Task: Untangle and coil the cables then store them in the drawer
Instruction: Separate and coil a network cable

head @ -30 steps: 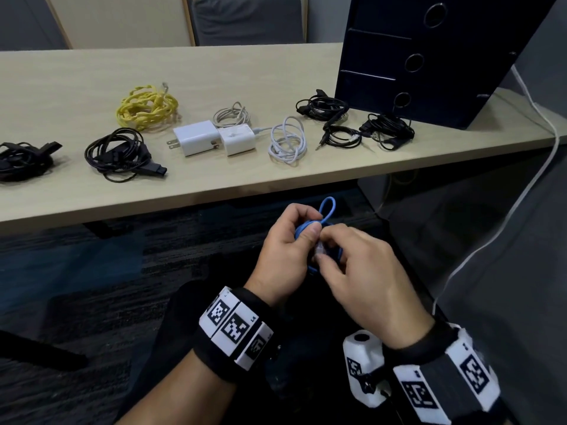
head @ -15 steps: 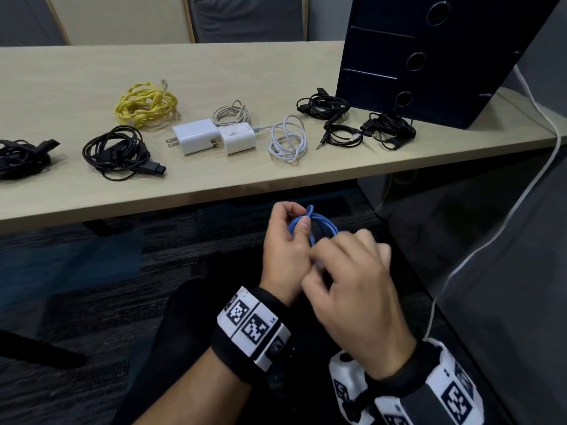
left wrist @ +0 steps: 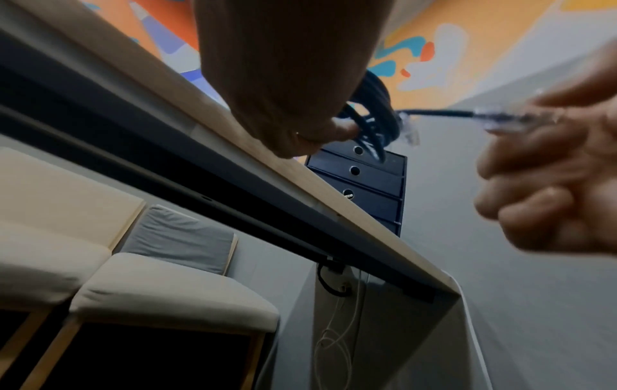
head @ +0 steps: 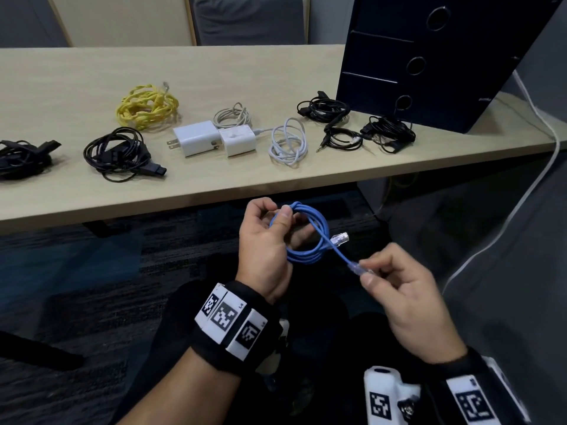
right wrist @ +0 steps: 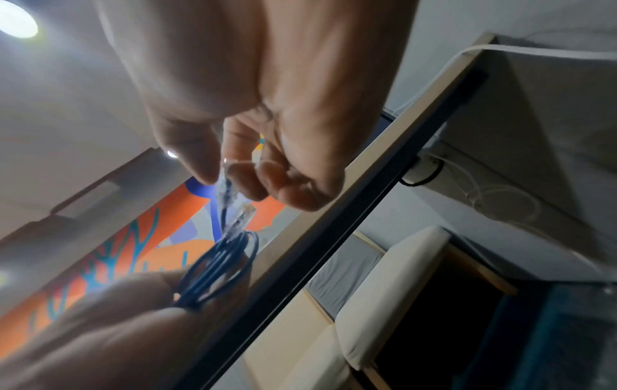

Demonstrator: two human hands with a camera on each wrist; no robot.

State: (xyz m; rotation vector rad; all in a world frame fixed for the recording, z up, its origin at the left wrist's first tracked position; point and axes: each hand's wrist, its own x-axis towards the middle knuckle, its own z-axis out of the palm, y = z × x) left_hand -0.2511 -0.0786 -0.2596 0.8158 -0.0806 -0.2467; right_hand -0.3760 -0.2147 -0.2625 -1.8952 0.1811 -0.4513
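A blue network cable (head: 310, 237) is wound into a small coil below the table's front edge. My left hand (head: 270, 237) grips the coil (left wrist: 374, 116), thumb pressed on its top. One clear plug (head: 340, 239) sticks out of the coil to the right. My right hand (head: 395, 280) pinches the other clear plug (head: 360, 269) at the cable's free end, pulled out to the lower right; in the right wrist view that plug (right wrist: 227, 184) sits between thumb and fingers above the coil (right wrist: 217, 271). The dark drawer unit (head: 429, 56) stands on the table's right end, its drawers closed.
On the wooden table (head: 92, 72) lie a yellow cable bundle (head: 147, 107), black bundles (head: 118, 153) (head: 21, 157) (head: 325, 107) (head: 389, 133), two white chargers (head: 214, 139) and white coils (head: 288, 145) (head: 233, 116). A white cord (head: 540, 124) hangs off the right edge. Dark carpet lies below.
My right hand has drawn away from the left to the lower right, pulling the free plug end out of the coil. The coil now shows open in my left hand.
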